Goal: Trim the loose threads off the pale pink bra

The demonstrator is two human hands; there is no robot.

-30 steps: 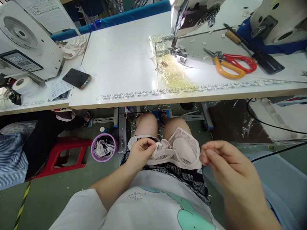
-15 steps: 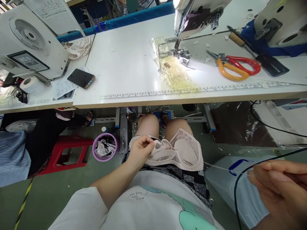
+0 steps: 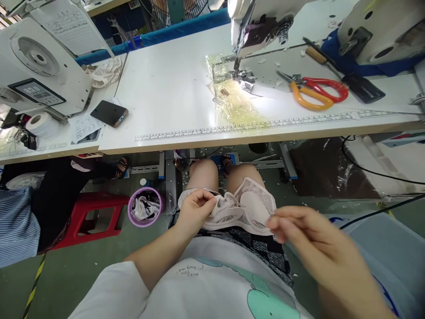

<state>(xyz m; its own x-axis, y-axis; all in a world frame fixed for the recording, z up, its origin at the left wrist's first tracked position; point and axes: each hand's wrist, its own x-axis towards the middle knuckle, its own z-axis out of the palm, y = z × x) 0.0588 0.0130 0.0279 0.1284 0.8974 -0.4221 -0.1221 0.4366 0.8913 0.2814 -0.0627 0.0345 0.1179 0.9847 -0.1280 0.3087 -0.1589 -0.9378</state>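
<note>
A pale pink lace bra [image 3: 254, 207] lies across my lap, its right cup spread open and the left part bunched. My left hand [image 3: 198, 207] pinches the bunched lace at the bra's left side between thumb and fingers. At the right edge of the bra is my right hand [image 3: 318, 243], thumb and fingertips pressed together beside the cup. Whatever sits between those right fingertips is too small to make out, and I cannot tell if they touch the cup.
Above my knees runs a white sewing table [image 3: 172, 84] with a sewing machine [image 3: 259, 26], orange-and-red-handled scissors [image 3: 312, 92] and a phone [image 3: 109, 113]. A purple basket [image 3: 146, 223] holding fabric stands on the floor beside a red stool [image 3: 96, 217]. Another person sits at left.
My right hand has come in from the far right to the bra's right edge. A thin thread that ran from the bra to it no longer shows. My left hand keeps its pinch.
</note>
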